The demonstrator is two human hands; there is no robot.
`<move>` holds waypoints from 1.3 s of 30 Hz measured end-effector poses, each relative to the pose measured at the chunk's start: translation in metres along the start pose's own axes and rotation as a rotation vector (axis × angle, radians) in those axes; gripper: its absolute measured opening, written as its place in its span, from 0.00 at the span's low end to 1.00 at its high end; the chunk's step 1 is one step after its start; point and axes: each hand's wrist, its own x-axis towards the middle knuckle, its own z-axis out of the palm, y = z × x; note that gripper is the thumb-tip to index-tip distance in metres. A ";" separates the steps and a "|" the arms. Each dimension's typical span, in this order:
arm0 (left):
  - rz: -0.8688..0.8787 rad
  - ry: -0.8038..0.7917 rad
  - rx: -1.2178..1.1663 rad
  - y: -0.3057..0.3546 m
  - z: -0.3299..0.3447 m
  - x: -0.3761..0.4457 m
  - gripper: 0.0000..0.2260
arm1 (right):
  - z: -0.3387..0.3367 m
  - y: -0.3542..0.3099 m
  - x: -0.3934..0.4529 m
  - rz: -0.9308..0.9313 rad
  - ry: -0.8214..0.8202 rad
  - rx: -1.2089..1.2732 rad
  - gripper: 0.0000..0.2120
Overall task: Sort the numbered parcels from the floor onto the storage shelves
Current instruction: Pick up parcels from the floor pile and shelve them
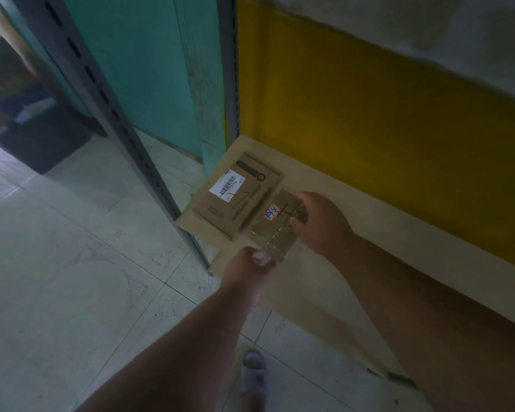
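- Currently both hands grip small parcel [275, 226]: left hand [247, 267] at near corner, right hand [321, 223] at far edge.
- Parcel sits on shelf [354, 203], beside flat box [237, 194].
- Risk: near end overhangs edge; let go early, it tips to floor [72, 263].

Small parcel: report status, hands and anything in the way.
Both hands gripping small parcel: left hand near end, right hand far end. Over shelf. Flat parcel alongside, left.

Small taped brown parcel [275, 224] on shelf board [354, 233], beside flat labelled parcel [237, 194].
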 end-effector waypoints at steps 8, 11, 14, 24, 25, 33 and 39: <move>0.160 0.093 0.128 -0.051 -0.106 -0.076 0.12 | -0.010 -0.135 -0.106 -0.186 0.147 0.086 0.25; 0.199 0.155 0.138 -0.091 -0.174 -0.098 0.11 | 0.007 -0.217 -0.130 -0.284 0.155 0.175 0.24; 0.231 0.240 0.162 -0.141 -0.252 -0.114 0.12 | 0.033 -0.310 -0.140 -0.385 0.127 0.187 0.24; 0.197 0.430 0.198 -0.239 -0.495 -0.097 0.14 | 0.085 -0.557 -0.092 -0.571 0.103 0.152 0.24; 0.190 0.452 0.189 -0.239 -0.513 -0.084 0.14 | 0.089 -0.572 -0.077 -0.581 0.104 0.154 0.24; 0.121 0.584 0.255 -0.241 -0.681 0.022 0.16 | 0.126 -0.712 0.070 -0.677 0.019 0.123 0.25; 0.050 0.683 0.213 -0.247 -0.824 0.079 0.17 | 0.133 -0.855 0.170 -0.785 0.010 0.107 0.24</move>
